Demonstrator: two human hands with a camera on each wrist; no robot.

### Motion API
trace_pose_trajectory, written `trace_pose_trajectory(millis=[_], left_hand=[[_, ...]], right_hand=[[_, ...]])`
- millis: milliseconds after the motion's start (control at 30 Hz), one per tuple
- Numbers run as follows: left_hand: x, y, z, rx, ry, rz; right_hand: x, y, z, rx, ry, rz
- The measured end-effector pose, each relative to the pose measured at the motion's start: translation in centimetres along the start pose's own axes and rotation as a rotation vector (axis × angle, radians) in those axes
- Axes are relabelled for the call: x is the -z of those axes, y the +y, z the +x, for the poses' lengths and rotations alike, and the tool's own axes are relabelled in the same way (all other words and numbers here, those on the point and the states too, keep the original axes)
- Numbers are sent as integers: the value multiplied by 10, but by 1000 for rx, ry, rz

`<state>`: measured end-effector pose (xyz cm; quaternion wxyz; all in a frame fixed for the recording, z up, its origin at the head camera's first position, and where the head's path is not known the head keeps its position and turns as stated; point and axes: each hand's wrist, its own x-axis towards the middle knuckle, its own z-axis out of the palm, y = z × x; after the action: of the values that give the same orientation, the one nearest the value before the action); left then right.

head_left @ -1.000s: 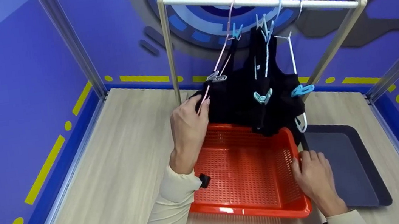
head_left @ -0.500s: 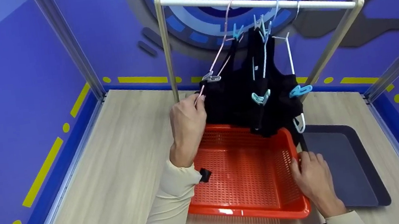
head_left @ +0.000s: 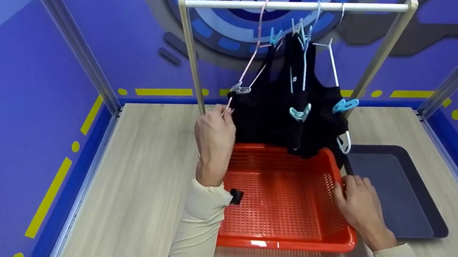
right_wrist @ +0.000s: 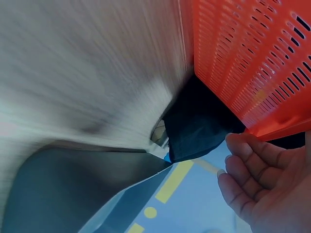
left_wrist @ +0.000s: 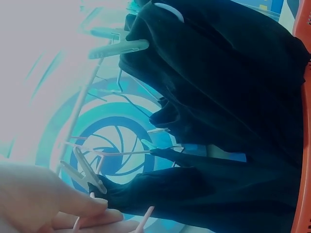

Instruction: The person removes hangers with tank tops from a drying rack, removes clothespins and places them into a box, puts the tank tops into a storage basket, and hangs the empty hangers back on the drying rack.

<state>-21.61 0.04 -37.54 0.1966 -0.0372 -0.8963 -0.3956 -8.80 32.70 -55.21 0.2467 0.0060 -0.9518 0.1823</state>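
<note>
In the head view my left hand [head_left: 215, 135] pinches the lower end of a pink clothes hanger [head_left: 251, 59] between thumb and fingers. The hanger's hook is over the rack's white rail [head_left: 297, 5]. A grey clothespin [head_left: 241, 89] clips black clothing [head_left: 254, 116] to it just above the hand. My right hand [head_left: 360, 208] rests at the right rim of an orange basket [head_left: 287, 246], thumb lying on the rim. In the right wrist view its relaxed fingers [right_wrist: 248, 170] hang outside the basket, beside a drooping piece of black cloth [right_wrist: 199, 121].
Blue [head_left: 314, 13] and white [head_left: 333, 63] hangers also hang from the rail, with mint [head_left: 300, 113] and blue [head_left: 345, 105] clothespins on the black clothing. A dark grey tray [head_left: 387, 192] lies right of the basket. Blue walls [head_left: 31, 83] enclose the wooden tabletop [head_left: 137, 166].
My left hand has shifted slightly left, drawing the pink hanger's lower end and its grey clothespin with it. The right hand stays at the basket rim.
</note>
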Motion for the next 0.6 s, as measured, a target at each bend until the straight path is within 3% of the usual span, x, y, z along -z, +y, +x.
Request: trace_pose_trajectory(millis=[367, 600], left_hand=[[2, -1, 2, -8, 44, 0], [4, -3, 2, -34, 129, -28]], right_hand=[[1, 0, 0, -27, -31, 9], [0, 1, -1, -10, -2, 24]])
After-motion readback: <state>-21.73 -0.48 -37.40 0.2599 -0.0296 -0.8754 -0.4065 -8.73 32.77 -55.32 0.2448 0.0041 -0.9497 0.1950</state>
